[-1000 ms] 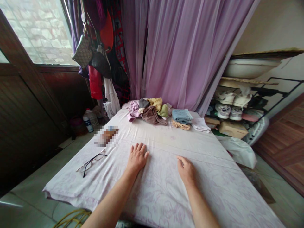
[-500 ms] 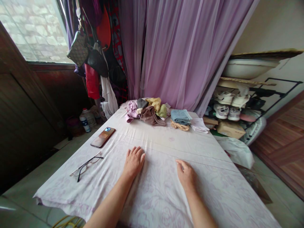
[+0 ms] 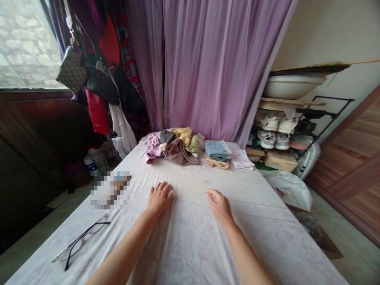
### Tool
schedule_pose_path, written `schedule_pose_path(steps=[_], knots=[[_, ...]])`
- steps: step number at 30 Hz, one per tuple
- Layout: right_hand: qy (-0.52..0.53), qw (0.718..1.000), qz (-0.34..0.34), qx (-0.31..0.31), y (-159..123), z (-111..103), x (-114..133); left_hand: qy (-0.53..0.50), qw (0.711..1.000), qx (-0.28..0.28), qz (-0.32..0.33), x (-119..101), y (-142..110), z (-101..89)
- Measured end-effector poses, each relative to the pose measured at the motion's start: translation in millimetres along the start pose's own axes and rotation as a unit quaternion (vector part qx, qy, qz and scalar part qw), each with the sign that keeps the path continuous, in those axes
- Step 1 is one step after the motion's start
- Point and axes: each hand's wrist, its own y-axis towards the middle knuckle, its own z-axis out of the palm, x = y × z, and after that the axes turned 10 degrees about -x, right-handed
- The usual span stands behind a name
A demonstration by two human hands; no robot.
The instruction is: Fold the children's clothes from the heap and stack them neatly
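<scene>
My left hand [image 3: 160, 197] lies palm down on the patterned sheet [image 3: 190, 241], its fingers spread and nothing in it. To its right, my right hand [image 3: 219, 205] rests on the sheet with fingers curled inward; I see nothing in them. Beyond both hands is a loose heap of clothes: a lilac piece [image 3: 153, 148], a dark grey piece [image 3: 167, 136], a brown garment [image 3: 179, 153], a yellow piece [image 3: 183, 135] and a green piece [image 3: 194, 145]. Right of the heap sit a folded blue-grey cloth [image 3: 217, 150], a tan piece [image 3: 217, 163] and a folded white cloth [image 3: 242, 159].
Eyeglasses [image 3: 79, 239] lie left of my left arm, below a pixelated patch covering a phone [image 3: 117, 186]. A purple curtain [image 3: 202, 71] hangs behind the sheet-covered surface. Bags [image 3: 73, 69] hang at left. A shoe rack [image 3: 297, 114] with a white basin [image 3: 293, 86] stands at right.
The view has turned slightly, so the scene sits further left. My right hand has slid a little forward towards the clothes. My left hand stays flat, and the phone is now pixelated.
</scene>
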Motion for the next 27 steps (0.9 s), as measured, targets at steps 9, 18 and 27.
schedule_pose_path(steps=[9,18,27], knots=[[0.144,0.986,0.080,0.000,48.6,39.8,-19.3,0.027,1.000,0.003,-0.007,1.1,-1.2,5.9],[0.401,0.874,0.265,-0.063,52.6,31.4,-35.6,0.026,0.999,-0.018,-0.001,6.7,-2.0,13.5],[0.684,0.625,0.374,-0.038,71.3,0.5,-54.5,0.024,1.000,0.015,-0.003,-4.1,33.9,20.9]])
